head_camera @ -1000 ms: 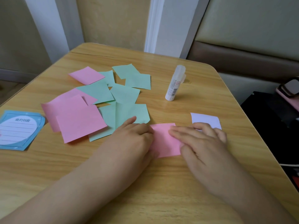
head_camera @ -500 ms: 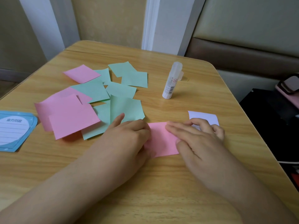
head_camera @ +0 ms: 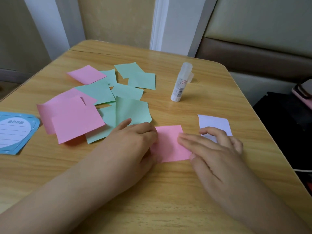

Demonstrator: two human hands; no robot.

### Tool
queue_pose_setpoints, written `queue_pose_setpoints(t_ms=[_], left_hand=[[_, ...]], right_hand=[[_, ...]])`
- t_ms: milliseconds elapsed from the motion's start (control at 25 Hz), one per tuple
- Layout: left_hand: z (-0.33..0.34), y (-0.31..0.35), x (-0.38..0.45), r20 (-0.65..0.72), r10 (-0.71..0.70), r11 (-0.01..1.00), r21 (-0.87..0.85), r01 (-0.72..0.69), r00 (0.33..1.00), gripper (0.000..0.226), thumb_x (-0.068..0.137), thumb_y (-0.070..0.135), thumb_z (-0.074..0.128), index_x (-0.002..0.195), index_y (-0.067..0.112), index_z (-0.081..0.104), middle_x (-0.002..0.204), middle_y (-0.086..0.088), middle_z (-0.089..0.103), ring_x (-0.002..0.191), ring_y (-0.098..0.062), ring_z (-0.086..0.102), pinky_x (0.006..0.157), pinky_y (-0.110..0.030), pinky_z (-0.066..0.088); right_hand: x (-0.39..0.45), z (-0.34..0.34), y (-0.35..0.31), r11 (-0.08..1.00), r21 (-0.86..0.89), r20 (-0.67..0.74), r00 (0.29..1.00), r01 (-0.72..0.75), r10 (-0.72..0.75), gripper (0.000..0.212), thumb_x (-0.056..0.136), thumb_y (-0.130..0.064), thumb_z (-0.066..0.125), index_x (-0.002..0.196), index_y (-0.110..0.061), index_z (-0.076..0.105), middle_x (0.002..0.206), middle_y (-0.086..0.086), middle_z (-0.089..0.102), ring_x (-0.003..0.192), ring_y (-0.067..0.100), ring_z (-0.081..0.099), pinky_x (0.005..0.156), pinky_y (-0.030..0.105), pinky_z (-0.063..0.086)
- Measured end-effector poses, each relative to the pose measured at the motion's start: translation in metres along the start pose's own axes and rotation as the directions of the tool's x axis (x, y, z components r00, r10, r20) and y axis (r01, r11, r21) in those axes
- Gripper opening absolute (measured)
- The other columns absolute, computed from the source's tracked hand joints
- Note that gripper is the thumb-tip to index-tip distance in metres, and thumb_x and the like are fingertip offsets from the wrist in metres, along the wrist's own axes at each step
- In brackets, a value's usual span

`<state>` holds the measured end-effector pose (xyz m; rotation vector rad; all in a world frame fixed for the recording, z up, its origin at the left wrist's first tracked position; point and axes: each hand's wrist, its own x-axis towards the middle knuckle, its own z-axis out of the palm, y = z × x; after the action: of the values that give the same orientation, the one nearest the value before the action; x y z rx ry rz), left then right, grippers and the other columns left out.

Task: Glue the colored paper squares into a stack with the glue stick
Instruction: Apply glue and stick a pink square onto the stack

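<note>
Two walls corner behind wooden table (head_camera: 168, 191); padded bench (head_camera: 261, 48) beside.

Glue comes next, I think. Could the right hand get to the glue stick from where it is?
Probably yes. The glue stick stands upright, alone, beyond the right hand, with only bare table between them.

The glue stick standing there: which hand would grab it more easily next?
Probably the right hand. The glue stick stands on its side of the table, beyond it, while the left hand rests by the pink square.
</note>
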<state>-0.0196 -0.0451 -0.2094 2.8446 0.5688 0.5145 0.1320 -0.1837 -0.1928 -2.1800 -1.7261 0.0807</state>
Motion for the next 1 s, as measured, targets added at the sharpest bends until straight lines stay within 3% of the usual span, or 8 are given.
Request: queue_pose_setpoints(t_ms=[120,320,520,680,800,880,920,1000], left_hand=[[-0.001,-0.002,0.000,0.017,-0.001,1.000,-0.014,0.001,1.000,0.039,0.076,0.047,0.040,0.089,0.023,0.068,0.094,0.010,0.064,0.083,-0.010,0.066,0.097,-0.043,0.033],[-0.002,0.000,0.000,0.024,-0.008,0.999,-0.043,0.009,1.000,0.041,0.077,0.050,0.041,0.092,0.024,0.069,0.096,0.011,0.065,0.085,-0.008,0.064,0.098,-0.045,0.034],[-0.008,-0.002,0.000,0.101,-0.040,0.993,-0.102,0.050,0.994,0.039,0.077,0.048,0.050,0.103,0.025,0.069,0.108,0.013,0.062,0.097,-0.008,0.062,0.105,-0.039,0.029],[-0.007,-0.002,0.000,0.097,-0.034,0.995,-0.088,0.043,0.995,0.040,0.079,0.050,0.048,0.102,0.025,0.068,0.107,0.012,0.063,0.097,-0.009,0.063,0.104,-0.038,0.031],[-0.008,-0.002,0.000,0.095,-0.024,0.993,-0.109,0.035,0.995,0.045,0.077,0.051,0.041,0.102,0.023,0.067,0.103,0.009,0.063,0.095,-0.012,0.063,0.098,-0.037,0.041],[-0.008,-0.002,0.001,0.088,-0.014,0.991,-0.132,0.026,0.996,0.045,0.076,0.048,0.043,0.104,0.022,0.066,0.104,0.007,0.063,0.097,-0.015,0.061,0.092,-0.032,0.045],[-0.008,-0.001,0.001,0.093,-0.006,0.989,-0.145,0.020,0.996,0.044,0.076,0.046,0.043,0.106,0.022,0.065,0.105,0.006,0.062,0.100,-0.014,0.059,0.093,-0.031,0.045],[-0.008,0.000,0.001,0.102,0.005,0.983,-0.185,0.014,0.995,0.046,0.077,0.044,0.042,0.112,0.023,0.062,0.111,0.008,0.058,0.104,-0.006,0.052,0.098,-0.027,0.038]], right_hand=[[-0.005,0.001,-0.009,0.995,0.030,0.036,0.995,0.091,-0.092,0.044,0.086,-0.034,0.032,0.114,-0.034,0.065,0.121,-0.028,0.058,0.120,0.003,0.035,0.099,0.028,0.013],[-0.007,-0.014,0.007,1.000,-0.010,0.043,0.999,-0.005,0.006,0.055,0.080,-0.042,0.020,0.107,-0.042,0.068,0.113,-0.040,0.056,0.118,-0.006,0.030,0.100,0.017,0.004],[-0.011,-0.012,0.002,0.996,-0.026,0.052,0.995,0.083,-0.082,0.046,0.084,-0.033,0.031,0.105,-0.033,0.071,0.114,-0.030,0.062,0.115,0.003,0.037,0.098,0.026,0.013],[-0.007,-0.018,0.007,0.999,0.052,0.055,0.998,0.011,-0.014,0.048,0.082,-0.040,0.028,0.104,-0.036,0.071,0.112,-0.035,0.060,0.116,-0.008,0.035,0.100,0.014,0.009],[0.003,-0.020,0.005,0.992,0.121,0.115,0.993,0.024,-0.038,0.051,0.085,-0.050,0.034,0.131,-0.036,0.050,0.137,-0.030,0.040,0.125,-0.018,0.022,0.097,-0.001,0.012],[0.013,-0.018,0.005,0.996,0.094,0.247,0.968,0.009,-0.032,0.060,0.087,-0.051,0.045,0.143,-0.038,0.028,0.148,-0.030,0.018,0.125,-0.025,0.003,0.091,-0.010,0.000],[0.019,-0.019,0.005,0.998,0.066,0.296,0.955,0.007,-0.027,0.065,0.087,-0.048,0.051,0.145,-0.039,0.023,0.149,-0.029,0.014,0.125,-0.024,0.001,0.089,-0.011,-0.003],[0.031,-0.022,0.003,0.999,-0.004,0.328,0.943,0.050,-0.046,0.071,0.085,-0.047,0.057,0.145,-0.040,0.020,0.149,-0.026,0.019,0.129,-0.015,0.013,0.088,-0.008,0.007]])
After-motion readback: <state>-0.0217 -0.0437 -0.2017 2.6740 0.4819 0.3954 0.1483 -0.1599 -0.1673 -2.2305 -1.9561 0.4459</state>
